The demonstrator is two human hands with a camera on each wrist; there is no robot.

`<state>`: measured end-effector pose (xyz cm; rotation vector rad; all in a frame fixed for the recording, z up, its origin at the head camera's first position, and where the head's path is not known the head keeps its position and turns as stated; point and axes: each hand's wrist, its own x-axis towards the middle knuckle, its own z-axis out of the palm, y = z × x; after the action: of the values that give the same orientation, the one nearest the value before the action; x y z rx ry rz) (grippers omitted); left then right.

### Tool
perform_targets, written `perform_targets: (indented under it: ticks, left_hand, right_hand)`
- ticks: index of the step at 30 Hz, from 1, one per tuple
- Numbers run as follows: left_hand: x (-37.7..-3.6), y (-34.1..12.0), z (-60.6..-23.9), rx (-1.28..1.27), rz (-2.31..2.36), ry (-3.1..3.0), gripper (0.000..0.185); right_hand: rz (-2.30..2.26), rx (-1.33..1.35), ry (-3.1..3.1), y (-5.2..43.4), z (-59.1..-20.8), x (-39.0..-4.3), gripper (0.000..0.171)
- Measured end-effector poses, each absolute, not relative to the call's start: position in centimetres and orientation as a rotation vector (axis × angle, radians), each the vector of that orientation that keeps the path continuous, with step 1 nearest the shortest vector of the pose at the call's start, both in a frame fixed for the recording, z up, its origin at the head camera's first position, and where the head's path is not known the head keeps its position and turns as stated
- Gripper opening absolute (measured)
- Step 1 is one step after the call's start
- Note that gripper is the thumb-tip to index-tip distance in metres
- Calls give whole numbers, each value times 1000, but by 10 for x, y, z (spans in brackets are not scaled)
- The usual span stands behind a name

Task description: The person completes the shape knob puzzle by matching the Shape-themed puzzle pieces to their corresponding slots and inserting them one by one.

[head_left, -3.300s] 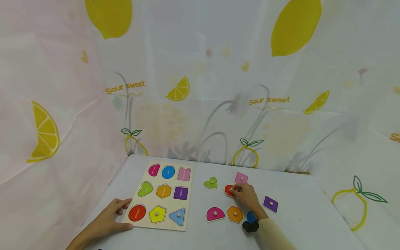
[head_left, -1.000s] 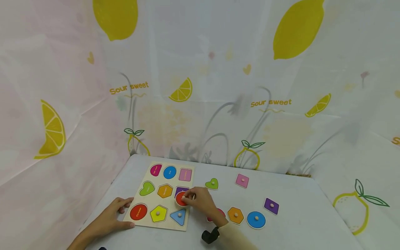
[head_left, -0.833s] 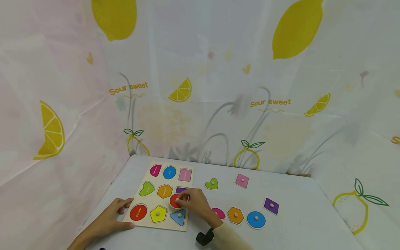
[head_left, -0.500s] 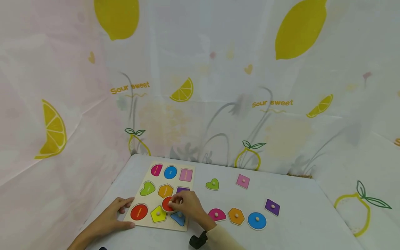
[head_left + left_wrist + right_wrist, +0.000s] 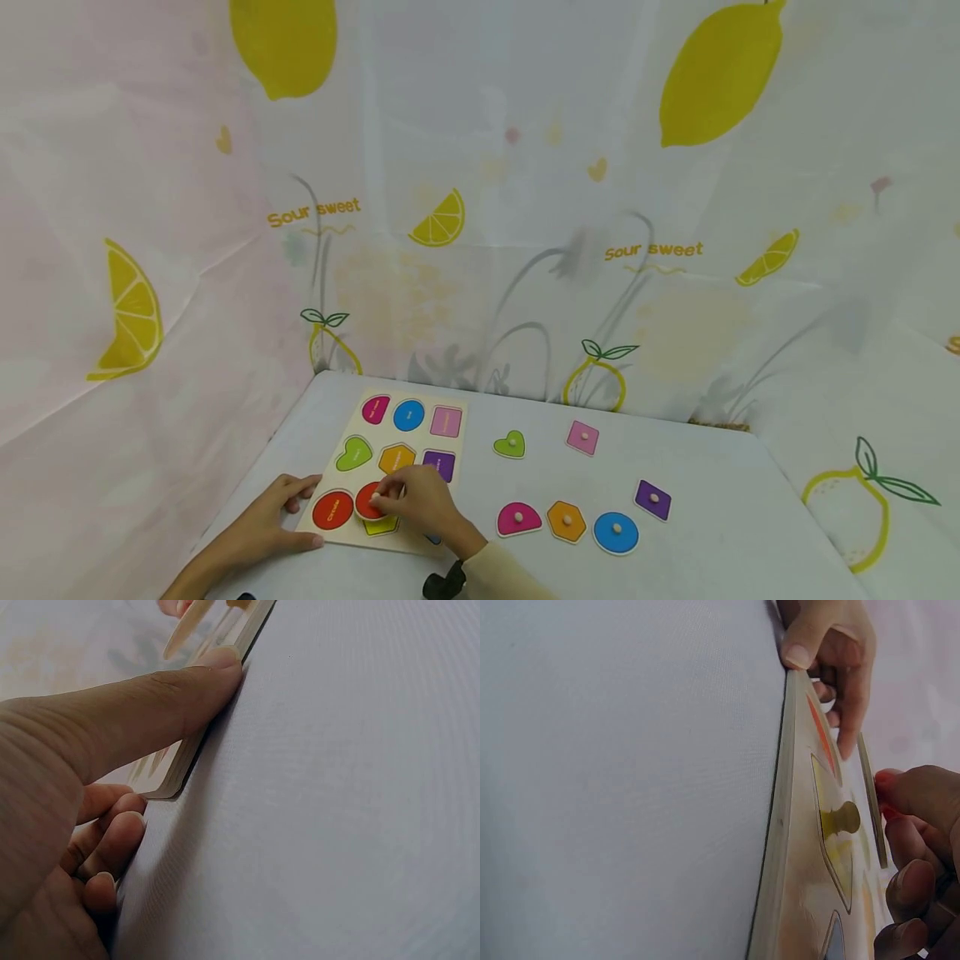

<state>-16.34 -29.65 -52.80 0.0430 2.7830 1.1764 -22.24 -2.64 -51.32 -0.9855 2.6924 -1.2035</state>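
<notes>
My right hand (image 5: 423, 500) pinches the small knob of a red circle puzzle piece (image 5: 363, 500). The piece is over the wooden puzzle board (image 5: 380, 437), beside the printed red circle (image 5: 332, 509), and partly covers the yellow pentagon piece (image 5: 382, 526). In the right wrist view the red piece (image 5: 873, 802) appears edge-on, raised off the board. My left hand (image 5: 258, 525) holds the board's near left corner, thumb on the front edge and fingers along the left side. A blue triangle piece (image 5: 432, 538) in the board is mostly hidden by my right hand.
Several knobbed pieces lie right of the board on the white table: green heart (image 5: 510, 445), pink square (image 5: 582, 437), purple square (image 5: 653, 500), magenta half-round (image 5: 519, 520), orange hexagon (image 5: 566, 522) and blue oval (image 5: 616, 533). A lemon-print cloth (image 5: 480, 292) hangs behind.
My right hand picked up the red circle piece from the table and has carried it left over the board, near the printed red circle. My left hand stays at the board's corner.
</notes>
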Motion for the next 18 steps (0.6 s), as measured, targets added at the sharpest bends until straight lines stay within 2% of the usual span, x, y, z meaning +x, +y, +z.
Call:
perform_targets:
  ticks: [18]
  left_hand:
    - [-161,-298,-528,145,1187,2823,97]
  right_hand:
    - [-988,-938,2763,-69,-507,-211,14]
